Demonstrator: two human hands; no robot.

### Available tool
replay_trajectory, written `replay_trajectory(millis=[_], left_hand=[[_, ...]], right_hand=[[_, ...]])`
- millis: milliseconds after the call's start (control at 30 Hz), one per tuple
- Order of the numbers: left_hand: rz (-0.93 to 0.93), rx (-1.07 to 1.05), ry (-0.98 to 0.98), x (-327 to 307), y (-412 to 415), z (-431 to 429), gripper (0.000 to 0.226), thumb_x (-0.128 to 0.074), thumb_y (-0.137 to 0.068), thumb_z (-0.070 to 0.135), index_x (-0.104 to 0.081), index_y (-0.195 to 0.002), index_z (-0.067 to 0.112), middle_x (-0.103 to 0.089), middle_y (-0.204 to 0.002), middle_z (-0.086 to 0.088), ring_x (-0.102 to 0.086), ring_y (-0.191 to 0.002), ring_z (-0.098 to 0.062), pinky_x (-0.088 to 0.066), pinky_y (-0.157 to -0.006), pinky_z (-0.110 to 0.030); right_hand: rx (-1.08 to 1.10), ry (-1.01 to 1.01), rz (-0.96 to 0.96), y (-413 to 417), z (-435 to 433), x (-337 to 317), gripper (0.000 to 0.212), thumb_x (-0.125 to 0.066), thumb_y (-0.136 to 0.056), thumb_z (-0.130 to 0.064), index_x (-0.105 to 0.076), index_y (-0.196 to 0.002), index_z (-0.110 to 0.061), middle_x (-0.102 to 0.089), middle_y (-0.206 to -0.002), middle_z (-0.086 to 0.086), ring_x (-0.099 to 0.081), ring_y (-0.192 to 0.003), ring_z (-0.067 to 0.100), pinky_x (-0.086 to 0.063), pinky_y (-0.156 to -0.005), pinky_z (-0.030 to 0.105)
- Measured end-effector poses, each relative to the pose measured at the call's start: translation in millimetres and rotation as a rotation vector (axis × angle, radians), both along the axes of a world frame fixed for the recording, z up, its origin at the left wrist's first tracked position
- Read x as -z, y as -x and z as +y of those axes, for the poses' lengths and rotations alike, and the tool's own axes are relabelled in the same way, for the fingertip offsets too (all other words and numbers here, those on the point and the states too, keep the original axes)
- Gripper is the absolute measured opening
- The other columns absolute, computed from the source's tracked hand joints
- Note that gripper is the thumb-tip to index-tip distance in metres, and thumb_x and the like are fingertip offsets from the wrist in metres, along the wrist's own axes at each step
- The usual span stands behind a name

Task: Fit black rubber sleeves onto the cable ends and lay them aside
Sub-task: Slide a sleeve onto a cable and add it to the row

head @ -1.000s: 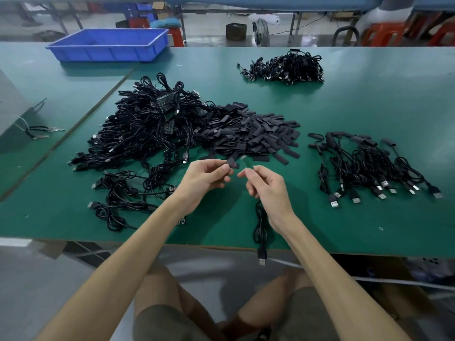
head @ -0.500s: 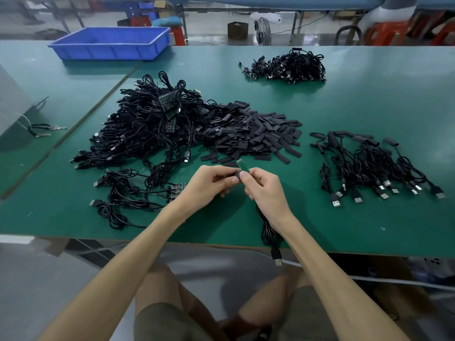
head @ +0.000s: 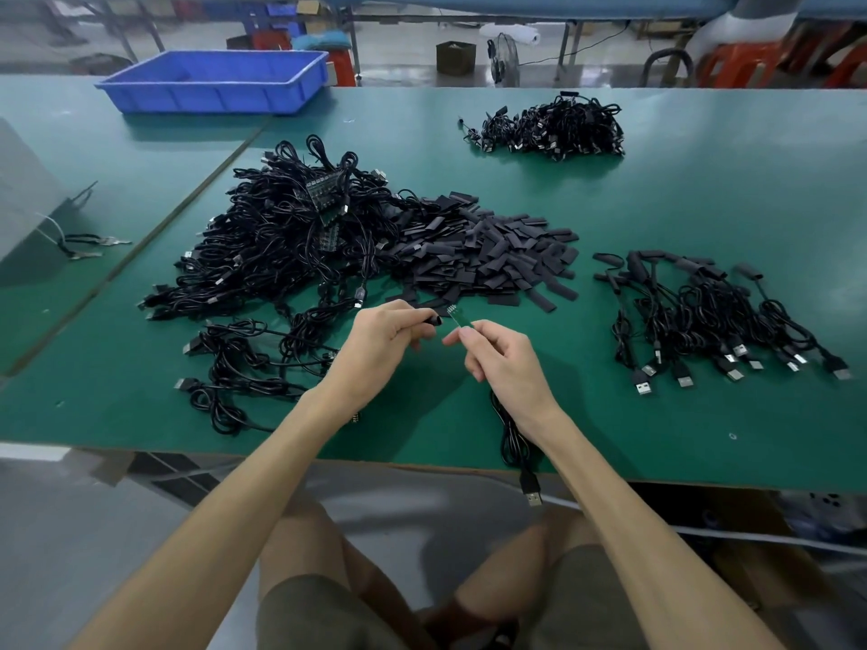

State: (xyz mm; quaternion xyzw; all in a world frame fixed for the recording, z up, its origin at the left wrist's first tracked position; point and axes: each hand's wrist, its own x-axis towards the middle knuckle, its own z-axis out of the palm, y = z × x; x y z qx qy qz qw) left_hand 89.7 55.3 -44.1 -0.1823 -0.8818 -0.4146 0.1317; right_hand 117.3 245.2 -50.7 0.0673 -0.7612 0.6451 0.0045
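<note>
While the left hand (head: 389, 337) pinches a black sleeve (head: 432, 320), the right hand (head: 509, 363) pinches the cable end (head: 459, 317) just right of it; that end slants up and left towards the sleeve, the two nearly touching. The sleeve should slide on along that slant.

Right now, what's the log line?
left hand: pinches black rubber sleeve | right hand: pinches green circuit-board cable end | sleeve: not on yet

Factory assembly workshop: long green-matted surface (head: 703, 204) heaped with black cables (head: 281, 246) and loose rubber sleeves (head: 483, 255), blue plastic bin (head: 211, 86) at the far left, red plastic stools (head: 736, 63) and a floor fan (head: 504, 63) on concrete behind.
</note>
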Motion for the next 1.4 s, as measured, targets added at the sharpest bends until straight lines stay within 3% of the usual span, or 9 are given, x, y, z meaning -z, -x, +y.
replay_trajectory(millis=[433,533,600,733,967,1067,1167,1300,1400], left_hand=[[0.077,0.032,0.083,-1.3,-3.1,-1.9,0.031,-0.054,-0.096,-0.015,-0.071,-0.119,-0.003,-0.065,-0.099,-0.008,-0.062,-0.079,0.01,-0.045,-0.068,-0.008],[0.089,0.038,0.128,-2.2,-4.0,-1.9,0.033,-0.053,-0.095,-0.017,-0.07,-0.12,-0.005,-0.065,-0.101,-0.012,-0.062,-0.078,0.003,-0.043,-0.066,-0.007],[0.092,0.034,0.147,-2.6,-5.0,-2.2,0.033,-0.052,-0.096,-0.017,-0.07,-0.12,-0.005,-0.065,-0.102,-0.012,-0.063,-0.079,-0.005,-0.042,-0.066,-0.007],[0.065,0.022,0.128,-2.0,-6.6,-2.8,0.033,-0.05,-0.098,-0.015,-0.07,-0.12,-0.003,-0.064,-0.102,-0.007,-0.062,-0.081,0.008,-0.044,-0.068,-0.008],[0.068,-0.005,0.125,-2.8,-8.8,-3.4,0.032,-0.049,-0.099,-0.013,-0.07,-0.121,-0.004,-0.063,-0.101,-0.002,-0.06,-0.083,0.013,-0.044,-0.069,-0.008],[0.067,0.01,0.141,-5.9,-9.5,-2.4,0.034,-0.048,-0.098,-0.015,-0.069,-0.122,-0.004,-0.065,-0.103,-0.008,-0.063,-0.083,0.005,-0.046,-0.069,-0.01],[0.11,0.063,0.207,-10.5,-10.6,-3.1,0.037,-0.048,-0.095,-0.019,-0.07,-0.12,-0.003,-0.064,-0.105,-0.012,-0.069,-0.088,-0.015,-0.047,-0.071,-0.009],[0.197,0.119,0.37,-16.5,-12.2,-9.4,0.038,-0.048,-0.092,-0.019,-0.068,-0.117,0.002,-0.061,-0.106,-0.01,-0.069,-0.098,-0.022,-0.057,-0.082,-0.039],[0.207,0.11,0.389,-17.1,-11.2,-11.6,0.043,-0.048,-0.088,-0.022,-0.067,-0.117,0.003,-0.06,-0.108,-0.008,-0.066,-0.1,-0.022,-0.057,-0.083,-0.044]], right_hand=[[-0.004,-0.034,-0.035,-2.0,-1.3,-2.3,0.026,-0.055,-0.101,-0.018,-0.068,-0.078,-0.013,-0.041,-0.056,-0.003,-0.037,-0.059,0.017,-0.031,-0.06,0.032],[0.002,-0.035,-0.034,-2.5,-1.1,-3.4,0.028,-0.056,-0.099,-0.015,-0.065,-0.073,-0.015,-0.041,-0.054,-0.006,-0.036,-0.058,0.016,-0.031,-0.06,0.032],[0.004,-0.037,-0.032,-2.9,-0.6,-3.9,0.028,-0.056,-0.099,-0.016,-0.064,-0.073,-0.015,-0.041,-0.054,-0.008,-0.036,-0.057,0.015,-0.031,-0.059,0.032],[0.018,-0.019,-0.033,-2.4,-0.3,-2.9,0.027,-0.056,-0.099,-0.017,-0.063,-0.073,-0.012,-0.041,-0.054,-0.008,-0.036,-0.056,0.015,-0.031,-0.058,0.032],[0.0,-0.047,-0.026,-1.6,-1.4,-1.6,0.033,-0.058,-0.097,-0.014,-0.06,-0.066,-0.022,-0.041,-0.05,-0.013,-0.035,-0.052,0.011,-0.031,-0.056,0.03],[-0.001,-0.053,-0.023,-1.2,-1.4,-1.0,0.032,-0.058,-0.097,-0.014,-0.059,-0.065,-0.021,-0.041,-0.05,-0.013,-0.035,-0.052,0.011,-0.03,-0.056,0.031],[-0.003,-0.064,-0.023,-1.1,-1.2,-0.7,0.031,-0.058,-0.095,-0.015,-0.057,-0.064,-0.02,-0.041,-0.05,-0.013,-0.033,-0.053,0.012,-0.029,-0.056,0.032],[-0.021,-0.068,-0.013,-1.9,-0.7,-1.2,0.026,-0.056,-0.089,-0.02,-0.054,-0.062,-0.018,-0.039,-0.052,-0.012,-0.031,-0.053,0.013,-0.028,-0.055,0.03],[-0.044,-0.099,-0.014,-1.8,-0.5,-1.0,0.029,-0.057,-0.091,-0.017,-0.053,-0.062,-0.019,-0.04,-0.053,-0.01,-0.032,-0.055,0.013,-0.027,-0.057,0.031]])
